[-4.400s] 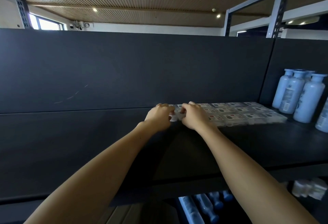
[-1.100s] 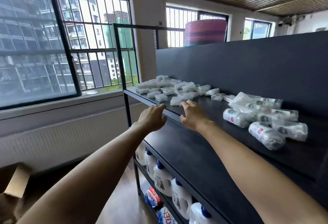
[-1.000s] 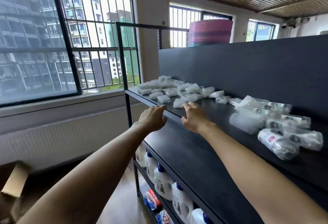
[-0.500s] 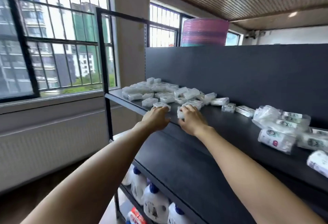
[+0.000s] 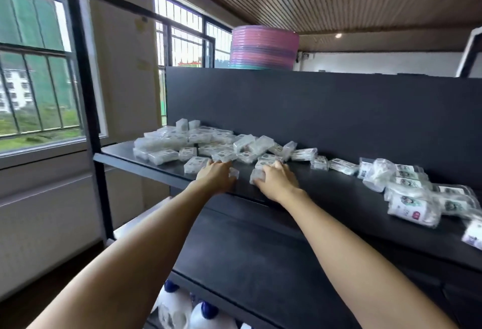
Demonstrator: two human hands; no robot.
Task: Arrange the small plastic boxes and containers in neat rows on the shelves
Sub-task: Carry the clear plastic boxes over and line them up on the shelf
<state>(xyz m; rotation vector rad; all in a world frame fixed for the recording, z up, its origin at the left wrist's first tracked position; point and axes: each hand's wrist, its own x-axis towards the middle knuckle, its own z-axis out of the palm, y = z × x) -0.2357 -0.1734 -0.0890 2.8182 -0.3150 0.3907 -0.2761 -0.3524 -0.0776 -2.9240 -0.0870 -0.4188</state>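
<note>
Left hand (image 5: 217, 175) & right hand (image 5: 277, 180) each curl round a small clear plastic box (image 5: 234, 173) on the black shelf (image 5: 326, 198); messy pile of clear boxes (image 5: 208, 143) just beyond both.

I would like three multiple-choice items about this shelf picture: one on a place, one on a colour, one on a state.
1. Where does the stack of basins stand?
A. on top of the shelf unit
B. on the floor
C. on the window sill

2. What colour are most of the basins?
A. pink
B. black
C. yellow

3. How do the small plastic boxes lie on the shelf?
A. in a loose heap
B. in neat rows
C. in one tall stack

Key: 1 A, it rises above the back panel; 2 A, the rims look pink; 3 A, the boxes lie scattered and tilted.
</note>
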